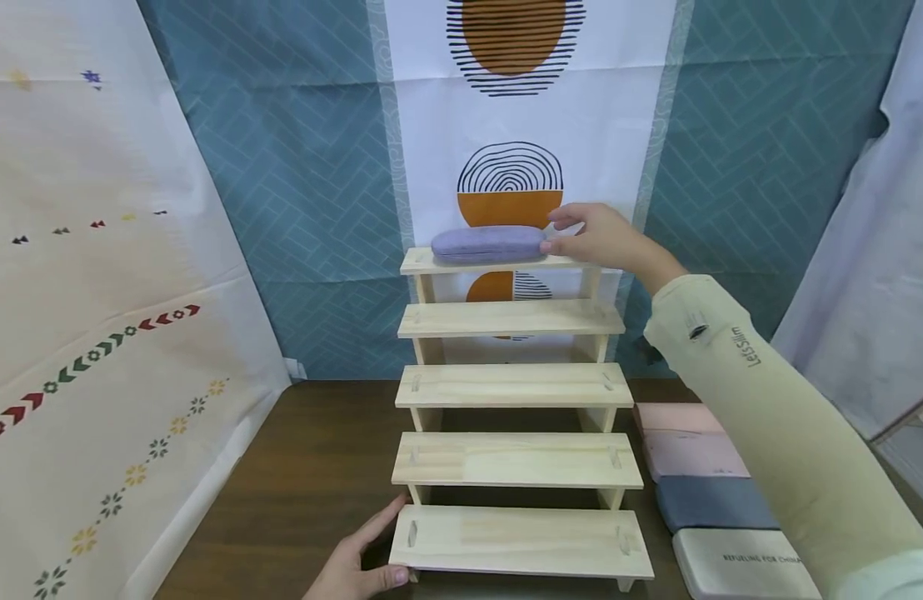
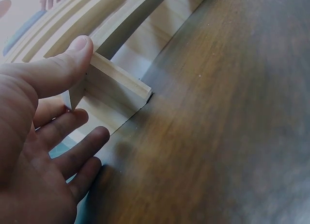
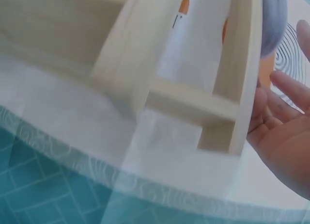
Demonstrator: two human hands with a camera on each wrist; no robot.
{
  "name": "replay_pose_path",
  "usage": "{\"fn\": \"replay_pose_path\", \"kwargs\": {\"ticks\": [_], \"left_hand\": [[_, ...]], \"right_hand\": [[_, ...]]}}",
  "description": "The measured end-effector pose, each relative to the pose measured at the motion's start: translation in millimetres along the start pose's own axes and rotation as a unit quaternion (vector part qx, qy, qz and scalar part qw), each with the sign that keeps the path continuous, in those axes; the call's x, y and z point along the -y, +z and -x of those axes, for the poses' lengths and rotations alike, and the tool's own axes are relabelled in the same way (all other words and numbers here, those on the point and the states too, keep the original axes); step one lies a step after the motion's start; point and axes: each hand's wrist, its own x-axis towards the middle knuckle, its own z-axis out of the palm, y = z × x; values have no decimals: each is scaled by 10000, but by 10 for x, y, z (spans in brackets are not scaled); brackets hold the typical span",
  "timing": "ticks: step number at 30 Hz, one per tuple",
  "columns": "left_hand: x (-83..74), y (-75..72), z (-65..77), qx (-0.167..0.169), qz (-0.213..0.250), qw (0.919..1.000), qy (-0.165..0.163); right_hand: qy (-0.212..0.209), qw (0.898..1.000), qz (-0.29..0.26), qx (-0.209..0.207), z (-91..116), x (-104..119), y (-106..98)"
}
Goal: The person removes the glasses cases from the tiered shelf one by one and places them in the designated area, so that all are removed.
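Note:
A lavender glasses case [image 1: 489, 243] lies lengthwise on the top step of a five-tier wooden step shelf [image 1: 517, 462]. My right hand [image 1: 596, 237] is at the case's right end, thumb tip right beside it and the other fingers loosely extended above. In the right wrist view the hand [image 3: 286, 122] is relaxed beside the shelf's top board, with part of the case [image 3: 274, 23] showing. Down at the lowest step, my left hand [image 1: 360, 554] grips its left end between thumb and index finger. The left wrist view shows the other fingers spread below the thumb [image 2: 80, 49].
Right of the shelf, several flat cases lie in a row: pink [image 1: 679, 418], pale pink [image 1: 697, 456], dark blue [image 1: 716, 502] and silver [image 1: 735, 567] with lettering. A dark wooden table [image 1: 281, 492] carries everything. Patterned cloth [image 1: 311, 192] hangs behind, white cloth [image 1: 94, 317] at the left.

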Motion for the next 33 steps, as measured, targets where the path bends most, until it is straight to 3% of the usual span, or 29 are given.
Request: {"fn": "replay_pose_path", "kwargs": {"ticks": [10, 16, 26, 33], "left_hand": [[-2, 13, 5, -70, 50, 9999, 96], [-29, 3, 12, -83, -44, 9999, -125], [-32, 10, 12, -105, 35, 9999, -31], [-32, 17, 19, -115, 102, 9999, -28]], "right_hand": [[206, 9983, 275, 465, -230, 158, 138], [151, 9978, 281, 573, -258, 153, 150], [415, 9984, -365, 85, -49, 53, 63], [297, 9945, -992, -139, 151, -70, -34]]}}
